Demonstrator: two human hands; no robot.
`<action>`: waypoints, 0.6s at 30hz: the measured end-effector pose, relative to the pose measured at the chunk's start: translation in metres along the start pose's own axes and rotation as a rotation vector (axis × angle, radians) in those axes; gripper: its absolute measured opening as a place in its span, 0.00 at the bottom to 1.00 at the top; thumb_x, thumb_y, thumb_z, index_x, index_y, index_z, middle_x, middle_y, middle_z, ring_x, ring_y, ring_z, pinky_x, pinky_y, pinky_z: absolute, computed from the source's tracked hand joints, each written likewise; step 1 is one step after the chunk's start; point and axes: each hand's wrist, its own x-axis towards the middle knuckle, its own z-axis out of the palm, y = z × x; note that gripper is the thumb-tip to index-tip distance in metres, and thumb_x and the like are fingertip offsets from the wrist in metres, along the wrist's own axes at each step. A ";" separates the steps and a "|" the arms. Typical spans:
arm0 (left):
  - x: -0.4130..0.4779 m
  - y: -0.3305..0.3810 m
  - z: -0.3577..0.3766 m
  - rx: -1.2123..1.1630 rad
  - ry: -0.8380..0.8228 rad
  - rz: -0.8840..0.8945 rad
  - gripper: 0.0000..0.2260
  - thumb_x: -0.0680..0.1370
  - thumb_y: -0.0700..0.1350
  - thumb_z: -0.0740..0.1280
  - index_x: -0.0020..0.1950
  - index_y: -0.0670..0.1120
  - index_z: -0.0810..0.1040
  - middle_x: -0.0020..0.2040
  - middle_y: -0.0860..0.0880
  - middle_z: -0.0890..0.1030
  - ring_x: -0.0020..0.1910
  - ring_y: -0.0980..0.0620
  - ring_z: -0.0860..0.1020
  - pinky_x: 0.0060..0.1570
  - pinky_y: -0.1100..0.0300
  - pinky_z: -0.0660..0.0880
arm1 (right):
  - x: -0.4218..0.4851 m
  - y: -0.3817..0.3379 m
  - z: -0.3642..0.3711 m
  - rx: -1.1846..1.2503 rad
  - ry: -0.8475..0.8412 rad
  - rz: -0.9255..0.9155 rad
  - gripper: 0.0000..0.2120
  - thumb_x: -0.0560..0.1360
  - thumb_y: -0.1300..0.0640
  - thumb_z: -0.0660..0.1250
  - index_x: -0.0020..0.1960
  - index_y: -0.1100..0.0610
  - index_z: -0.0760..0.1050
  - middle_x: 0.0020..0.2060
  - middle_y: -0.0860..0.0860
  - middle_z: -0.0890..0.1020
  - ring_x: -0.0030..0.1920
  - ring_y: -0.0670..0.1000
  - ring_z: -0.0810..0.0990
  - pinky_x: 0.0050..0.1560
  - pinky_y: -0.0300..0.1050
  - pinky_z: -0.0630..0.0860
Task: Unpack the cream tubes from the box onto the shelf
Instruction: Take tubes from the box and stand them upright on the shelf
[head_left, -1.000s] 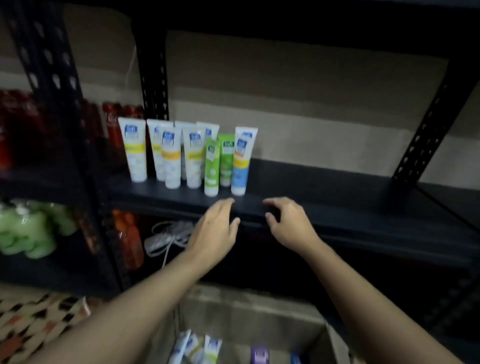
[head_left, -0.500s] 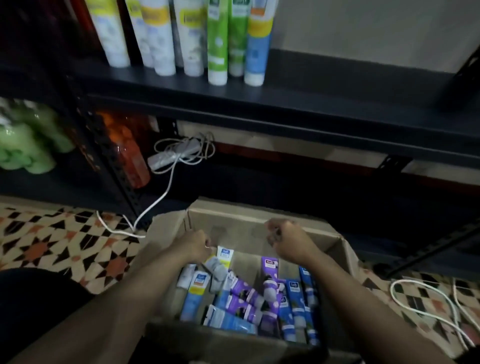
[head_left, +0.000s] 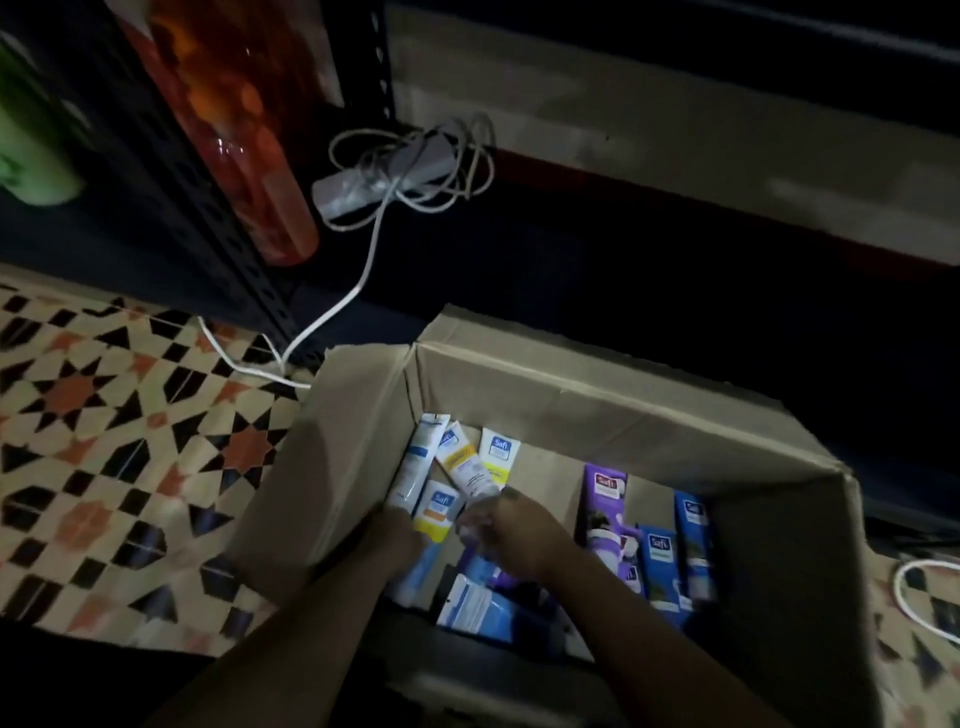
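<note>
Tiled floor (head_left: 104, 415), cardboard box (head_left: 571, 395): fingers of your right hand (head_left: 519, 540) pinch a yellow-banded cream tube (head_left: 465, 467) at its cap, left hand (head_left: 395, 540) grip unclear, so grab the body and lift straight.

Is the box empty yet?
No, not empty. White tubes lie on the left of the box, and blue and purple tubes on the right.

On patterned tile floor (head_left: 104, 441): open cardboard box (head_left: 597, 405) close against low dark shelf (head_left: 571, 249), white cable (head_left: 249, 364) running by its left flap, another white loop (head_left: 924, 597) far right; on that shelf: power strip (head_left: 363, 182) tangled in coiled cord, orange bottle (head_left: 249, 156) and green bottle (head_left: 31, 156) further left.
</note>
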 end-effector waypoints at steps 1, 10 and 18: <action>0.000 0.003 -0.002 -0.044 -0.019 -0.013 0.17 0.76 0.50 0.68 0.57 0.39 0.80 0.56 0.42 0.82 0.47 0.48 0.80 0.39 0.61 0.71 | 0.002 0.003 0.002 -0.001 0.005 0.009 0.13 0.76 0.56 0.63 0.56 0.49 0.81 0.56 0.50 0.83 0.54 0.51 0.80 0.54 0.37 0.72; 0.009 0.008 0.008 -0.085 0.004 -0.051 0.32 0.64 0.51 0.80 0.63 0.38 0.75 0.61 0.43 0.78 0.57 0.47 0.79 0.52 0.59 0.77 | -0.018 0.048 -0.009 0.242 0.304 0.207 0.14 0.68 0.55 0.67 0.54 0.53 0.75 0.47 0.45 0.69 0.45 0.43 0.70 0.47 0.37 0.68; 0.016 -0.002 0.007 -0.187 -0.127 0.002 0.21 0.68 0.47 0.77 0.57 0.43 0.79 0.54 0.45 0.82 0.50 0.49 0.80 0.46 0.59 0.78 | -0.018 0.050 0.020 0.497 0.144 0.356 0.11 0.76 0.55 0.69 0.57 0.52 0.76 0.49 0.50 0.81 0.39 0.41 0.77 0.36 0.27 0.71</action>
